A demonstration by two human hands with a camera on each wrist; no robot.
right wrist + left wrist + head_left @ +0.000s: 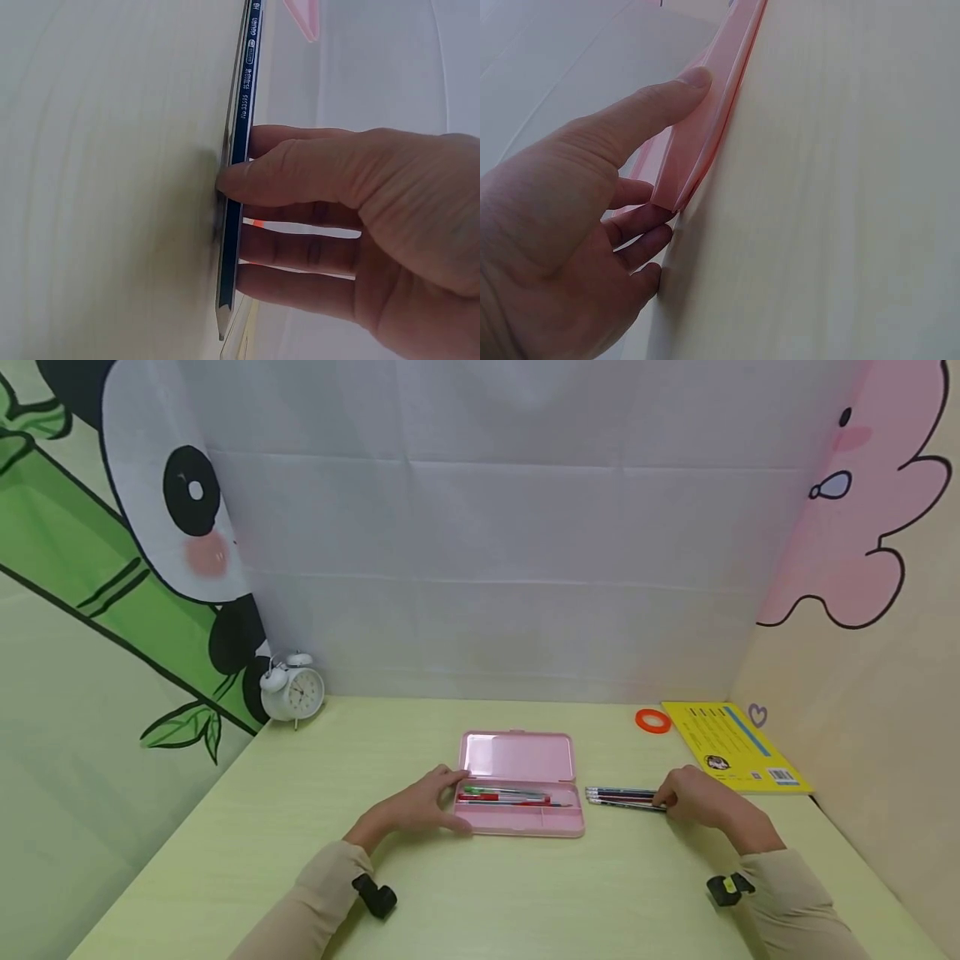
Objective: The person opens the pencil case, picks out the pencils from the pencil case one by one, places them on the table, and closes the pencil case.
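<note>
Pale wood-grain table (525,893), backed by a creased light-grey sheet (495,527); a panda picture (142,468) covers the left side and a pink cartoon figure (862,527) the right. At the table's far left edge stands a white twin-bell alarm clock (303,693). At the far right, an orange-red ring (640,721) lies just beside a yellow book (731,743); the book lies near the right hand, on the far side of it.

Pink pencil case (517,818): on the table between the hands, lid (517,756) folded back away from the person. Green and red pens (491,797) lie in its far long compartment; a short divider crosses the near row.

Left hand (420,803): grips the case's left end, thumb along the near side wall, fingers bent around the corner.

Right hand (697,797): pinches a bundle of pencils (618,793) between thumb and fingers, near their sharpened ends. The other ends point toward the case, just beside it, not touching.

Markings: the dark pencil bears pale print, not reliably legible. The book carries text lines, a blue stripe and a barcode; its lettering is too small to read.
</note>
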